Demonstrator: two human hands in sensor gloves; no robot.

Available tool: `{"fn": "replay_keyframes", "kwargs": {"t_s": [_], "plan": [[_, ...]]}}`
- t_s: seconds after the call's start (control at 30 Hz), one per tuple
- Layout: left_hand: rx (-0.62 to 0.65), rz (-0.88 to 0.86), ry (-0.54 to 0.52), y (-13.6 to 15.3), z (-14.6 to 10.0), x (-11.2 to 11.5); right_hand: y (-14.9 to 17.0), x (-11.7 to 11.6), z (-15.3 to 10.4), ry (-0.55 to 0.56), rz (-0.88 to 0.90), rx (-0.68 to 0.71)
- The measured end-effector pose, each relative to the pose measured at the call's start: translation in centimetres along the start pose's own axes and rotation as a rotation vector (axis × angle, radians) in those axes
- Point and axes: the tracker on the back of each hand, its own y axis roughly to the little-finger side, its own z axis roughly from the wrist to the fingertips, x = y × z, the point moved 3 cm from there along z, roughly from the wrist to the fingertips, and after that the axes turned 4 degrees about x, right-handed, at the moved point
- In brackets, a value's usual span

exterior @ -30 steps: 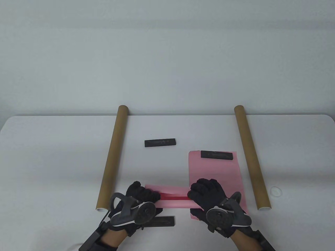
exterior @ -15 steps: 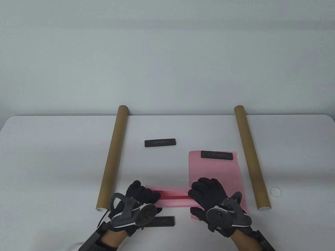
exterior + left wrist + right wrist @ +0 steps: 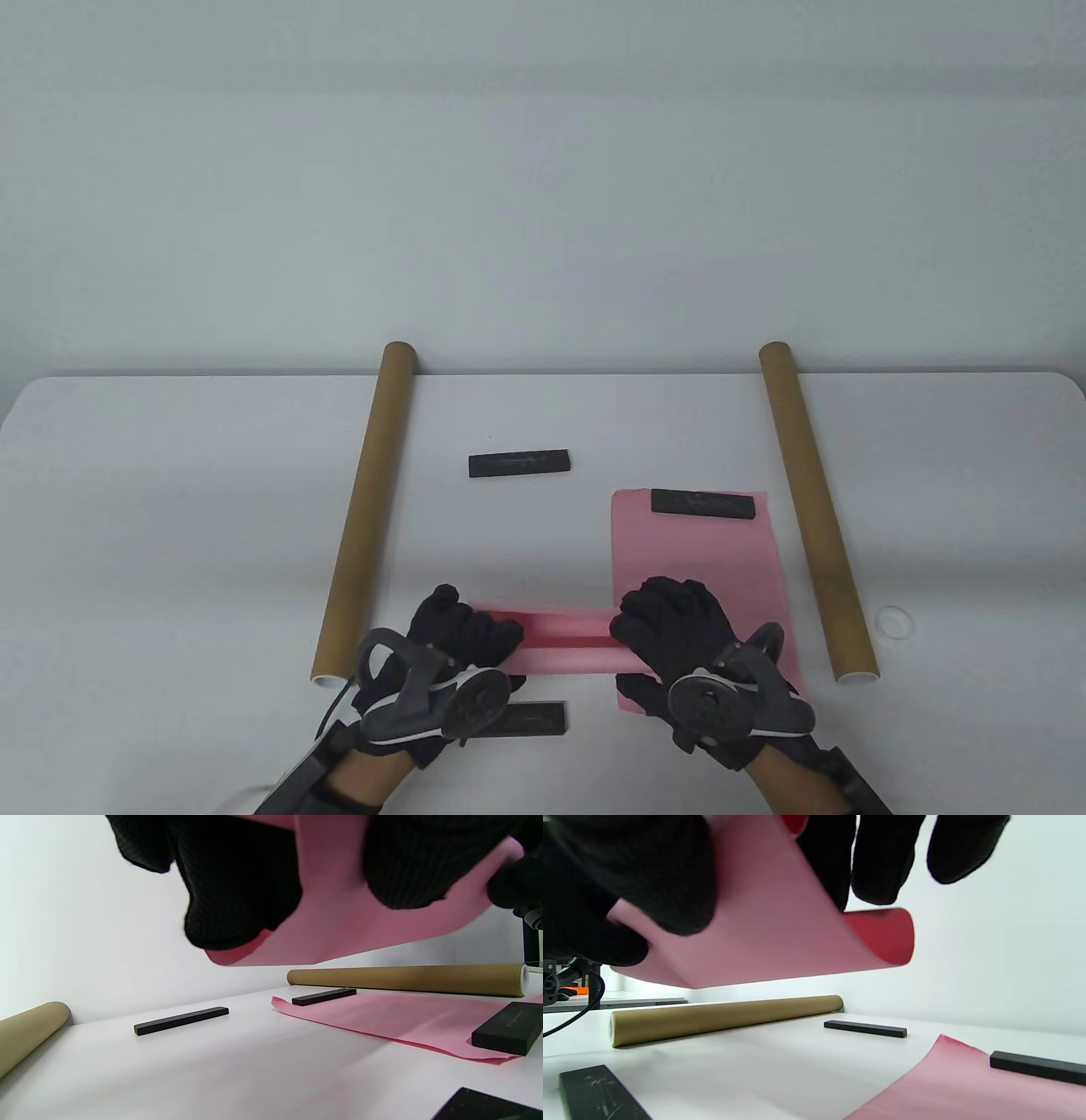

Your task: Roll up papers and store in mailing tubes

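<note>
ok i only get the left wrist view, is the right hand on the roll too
observer: Yes, the right hand grips the roll's right end, above the flat sheet.
operator: is it tight at that end
observer: No. The right wrist view shows a loose, open curl there.
operator: any tube caps out
observer: A small white disc, maybe a cap, lies on the table just right of the right tube.
</note>
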Motion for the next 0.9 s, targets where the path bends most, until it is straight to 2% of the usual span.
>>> {"fn": "replay_keyframes", "kwargs": {"t_s": [0.17,0.3,0.53,0.8,0.9], "plan": [[-0.004,0.041,0.005,-0.2,-0.1,0.1,0.2,-0.1,0.0,-0.017,0.034,-0.004],[0.036,0.076,-0.068,-0.7,-0.3,-0.8,0.7,-0.4,0.0,-0.036,0.144,-0.016],[0.024,0.02,-0.021,-0.2,-0.1,-0.4,0.0,-0.1,-0.1,0.003,-0.007,0.006],[0.034,0.053,-0.047,-0.6,-0.3,-0.9,0.8,-0.4,-0.1,0.003,0.074,-0.042],[0.031,0.021,-0.022,-0.3,-0.1,-0.5,1.1,-0.3,-0.2,0.007,0.028,-0.059]]}}
